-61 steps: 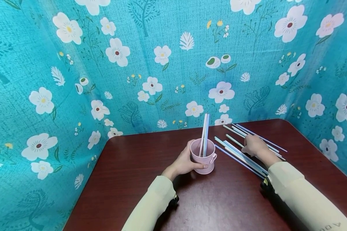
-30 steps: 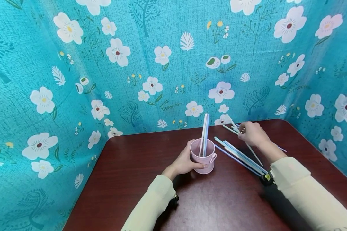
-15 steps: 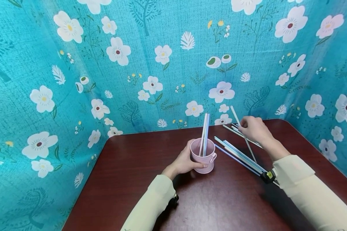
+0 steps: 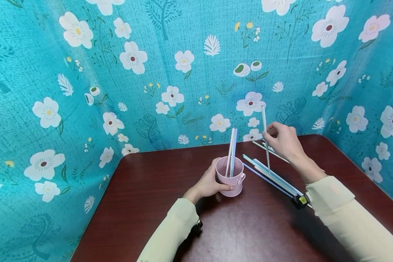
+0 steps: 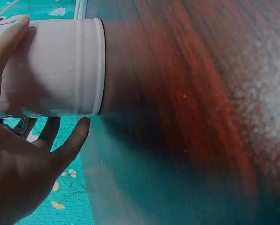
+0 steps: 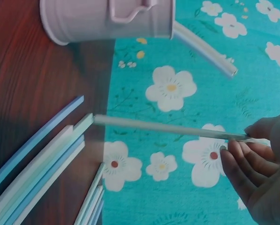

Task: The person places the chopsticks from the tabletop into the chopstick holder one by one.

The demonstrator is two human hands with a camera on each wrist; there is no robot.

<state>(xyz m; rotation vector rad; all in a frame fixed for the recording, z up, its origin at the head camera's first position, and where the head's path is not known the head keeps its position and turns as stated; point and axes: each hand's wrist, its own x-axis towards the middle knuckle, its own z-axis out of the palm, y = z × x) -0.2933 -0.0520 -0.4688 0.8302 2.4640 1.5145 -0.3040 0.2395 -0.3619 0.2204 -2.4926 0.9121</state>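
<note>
My left hand (image 4: 211,183) grips a small pink metal bucket (image 4: 232,193), thumb across its front. The left wrist view shows its fingers on the far side. Several white and blue straws (image 4: 234,145) lean upright in the bucket. To the right, my right hand (image 4: 285,140) pinches a pale straw (image 6: 168,126) near its upper end between thumb and fingertips. It stands nearly vertical above the pile, its lower end close to the lying straws (image 4: 278,178); whether they touch, I cannot tell.
Further straws (image 4: 272,152) lie behind the pile, partly hidden by the right hand and forearm. The dark red-brown table (image 4: 150,196) runs back to a turquoise flowered cloth (image 4: 183,80), which also rises at both sides.
My right hand has picked a pale straw from the rear group, raised it and turned it from slanted to nearly vertical, shifting slightly left. The left hand and bucket have stayed put.
</note>
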